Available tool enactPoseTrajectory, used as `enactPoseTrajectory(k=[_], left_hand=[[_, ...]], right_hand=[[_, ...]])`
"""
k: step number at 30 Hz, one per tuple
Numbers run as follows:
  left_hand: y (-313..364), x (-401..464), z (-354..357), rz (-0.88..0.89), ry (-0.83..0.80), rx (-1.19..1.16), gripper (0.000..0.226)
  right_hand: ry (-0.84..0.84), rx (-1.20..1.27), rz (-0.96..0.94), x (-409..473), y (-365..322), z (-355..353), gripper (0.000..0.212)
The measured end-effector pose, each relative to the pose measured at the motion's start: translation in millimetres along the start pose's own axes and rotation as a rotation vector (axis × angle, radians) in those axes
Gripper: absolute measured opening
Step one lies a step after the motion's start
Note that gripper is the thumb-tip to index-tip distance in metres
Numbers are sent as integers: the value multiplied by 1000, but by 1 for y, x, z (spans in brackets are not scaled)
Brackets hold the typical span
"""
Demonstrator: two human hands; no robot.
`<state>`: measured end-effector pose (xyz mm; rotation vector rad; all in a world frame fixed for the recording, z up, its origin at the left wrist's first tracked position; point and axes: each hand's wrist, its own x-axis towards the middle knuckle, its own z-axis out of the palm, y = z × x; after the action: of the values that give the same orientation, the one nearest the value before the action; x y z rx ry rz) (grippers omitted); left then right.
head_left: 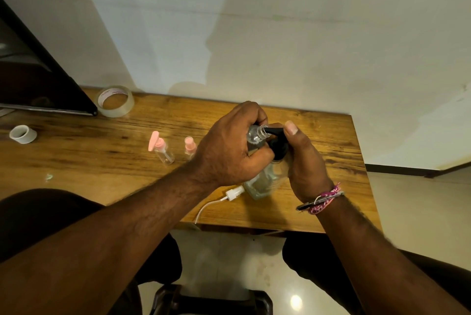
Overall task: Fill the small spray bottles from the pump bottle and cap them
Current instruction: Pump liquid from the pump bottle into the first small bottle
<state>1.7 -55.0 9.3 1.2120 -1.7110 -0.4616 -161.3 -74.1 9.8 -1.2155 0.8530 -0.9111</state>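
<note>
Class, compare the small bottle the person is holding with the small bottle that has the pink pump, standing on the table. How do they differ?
The held bottle is gripped in the left hand and tilted, its open neck at the black pump spout; the pink-topped bottle stands untouched on the table. The held bottle has no top; the pink-topped bottle has its pump fitted. Both are small and clear.

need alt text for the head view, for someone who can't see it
A person's left hand holds a small clear spray bottle with its open neck against the black nozzle of a pump bottle, while the right hand rests on the pump. On the wooden table lie a white spray cap, two pink-capped bottles and a tape roll.
</note>
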Motion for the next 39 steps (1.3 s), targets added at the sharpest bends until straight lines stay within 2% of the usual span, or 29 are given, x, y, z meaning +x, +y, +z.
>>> enactPoseTrajectory(k=[4,9,10,13,14,19,29,32,35,39], left_hand=[[-1,-1,1,-6,4,-7,25],[-3,-2,2,-13,0,-19,25],[-3,-2,2,-13,1,-25,24],[-1,-3,1,-8,4,-34,24],[-1,-3,1,-8,3,-29,23],[-2,-5,2,-13,1,-24,21],[-2,-4,3,-9,6,-23,23],[-3,-3,2,-10,10,-12,24],[-3,-3,1,-14,11,-13,24],[-2,-4,1,-51,1,-31,24]], right_hand=[[28,-46,0,1,2,1,74],[77,-58,7,4,6,0,50],[83,-64,-3,5,6,0,54],[66,-103,-39,8,7,1,85],[61,-112,-51,9,7,1,88],[79,-133,-86,8,7,-1,74],[65,-132,-64,6,5,-1,82],[44,-153,-55,6,2,2,92],[63,-160,-74,6,3,1,82],[79,-154,-80,5,4,1,80]])
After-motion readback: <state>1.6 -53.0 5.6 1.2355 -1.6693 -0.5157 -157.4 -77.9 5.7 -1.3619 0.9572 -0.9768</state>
